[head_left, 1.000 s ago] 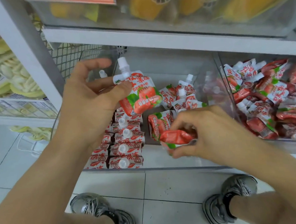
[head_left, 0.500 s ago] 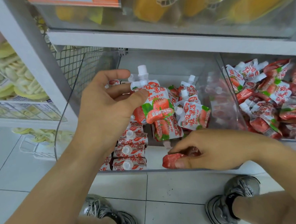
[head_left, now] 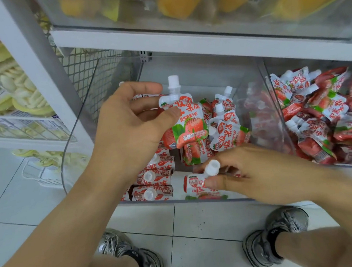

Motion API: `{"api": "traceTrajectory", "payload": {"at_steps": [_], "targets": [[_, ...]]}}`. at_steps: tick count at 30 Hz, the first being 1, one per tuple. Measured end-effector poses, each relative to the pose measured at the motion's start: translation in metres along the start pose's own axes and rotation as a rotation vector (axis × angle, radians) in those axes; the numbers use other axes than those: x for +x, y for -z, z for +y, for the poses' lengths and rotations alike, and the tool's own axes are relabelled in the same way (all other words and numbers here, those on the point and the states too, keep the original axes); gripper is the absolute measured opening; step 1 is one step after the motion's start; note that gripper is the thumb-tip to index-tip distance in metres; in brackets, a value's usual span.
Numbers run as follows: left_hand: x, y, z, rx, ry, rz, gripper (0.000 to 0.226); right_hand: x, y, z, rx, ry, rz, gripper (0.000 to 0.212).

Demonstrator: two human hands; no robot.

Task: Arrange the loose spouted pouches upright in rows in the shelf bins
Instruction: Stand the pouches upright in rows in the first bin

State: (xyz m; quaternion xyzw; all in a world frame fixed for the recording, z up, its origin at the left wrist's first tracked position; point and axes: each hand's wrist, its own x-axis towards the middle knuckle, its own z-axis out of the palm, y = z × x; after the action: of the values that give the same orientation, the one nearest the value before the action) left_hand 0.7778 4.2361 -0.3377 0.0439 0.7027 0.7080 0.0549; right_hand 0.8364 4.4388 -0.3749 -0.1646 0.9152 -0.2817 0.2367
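Note:
My left hand (head_left: 130, 127) pinches a strawberry spouted pouch (head_left: 185, 120) between thumb and fingers, cap up, above the clear middle bin (head_left: 198, 71). My right hand (head_left: 254, 170) holds a second pouch (head_left: 196, 186) upright at the bin's front, its white cap between my fingers. A row of upright pouches (head_left: 153, 177) stands along the bin's left side, caps showing. Loose pouches (head_left: 226, 128) lie heaped at the back of the same bin.
The bin on the right (head_left: 327, 166) holds a jumbled pile of the same pouches (head_left: 321, 115). Yellow packs (head_left: 176, 2) fill the shelf above. A wire rack of pale snacks (head_left: 16, 90) stands at left. My shoes (head_left: 276, 234) rest on the tiled floor.
My right hand has turned its pouch from lying red-side-up to upright with the cap on top, at the bin's front. My left hand still holds its pouch over the bin.

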Motion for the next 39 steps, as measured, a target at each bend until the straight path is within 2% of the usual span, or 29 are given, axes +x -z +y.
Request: {"api": "traceTrajectory", "payload": {"at_steps": [3,6,10,13,15,17,20,23,25,28,32,34,37,39], "targets": [[0.0,-0.002,-0.002,0.031,-0.012,-0.009,0.036,0.003,-0.01,-0.003,-0.099,-0.017,-0.057,0.034],[0.001,-0.003,-0.004,0.078,-0.024,-0.012,0.038,0.01,-0.014,-0.006,-0.041,-0.043,-0.157,0.026],[0.0,-0.004,-0.004,0.15,-0.06,-0.012,0.041,0.017,-0.015,-0.003,-0.019,-0.028,-0.127,0.049],[0.0,-0.002,-0.004,0.168,-0.076,-0.009,0.04,0.015,-0.019,-0.003,-0.08,-0.002,-0.08,0.045],[0.0,-0.001,-0.006,0.172,-0.077,-0.004,0.04,0.016,-0.015,-0.005,-0.079,-0.047,-0.136,0.048],[0.0,-0.002,-0.007,0.181,-0.078,-0.011,0.04,0.018,-0.009,-0.008,-0.026,-0.087,-0.236,0.063],[0.0,-0.004,-0.01,0.195,-0.08,-0.025,0.04,0.014,-0.006,-0.009,0.151,-0.136,-0.309,0.073],[0.001,-0.007,-0.013,0.211,-0.085,-0.047,0.041,0.009,-0.011,-0.006,0.397,-0.231,-0.127,0.058],[0.002,-0.008,-0.016,0.228,-0.092,-0.056,0.042,0.009,-0.013,-0.003,0.359,-0.22,0.026,0.036],[0.002,-0.009,-0.02,0.287,-0.106,-0.057,0.044,0.011,-0.016,-0.006,0.306,-0.169,0.03,0.022],[0.001,-0.01,-0.023,0.395,-0.085,-0.147,0.054,0.006,-0.01,-0.003,0.497,-0.235,0.072,0.013],[-0.002,-0.009,-0.022,0.474,-0.097,-0.254,0.055,0.002,-0.001,0.001,0.365,-0.212,0.213,0.008],[-0.005,-0.007,-0.02,0.573,-0.17,-0.392,0.053,-0.001,0.017,0.0,0.073,-0.176,0.48,0.014],[-0.008,-0.006,-0.018,0.588,-0.176,-0.508,0.039,0.001,0.026,-0.003,-0.064,-0.158,0.536,0.021]]}}
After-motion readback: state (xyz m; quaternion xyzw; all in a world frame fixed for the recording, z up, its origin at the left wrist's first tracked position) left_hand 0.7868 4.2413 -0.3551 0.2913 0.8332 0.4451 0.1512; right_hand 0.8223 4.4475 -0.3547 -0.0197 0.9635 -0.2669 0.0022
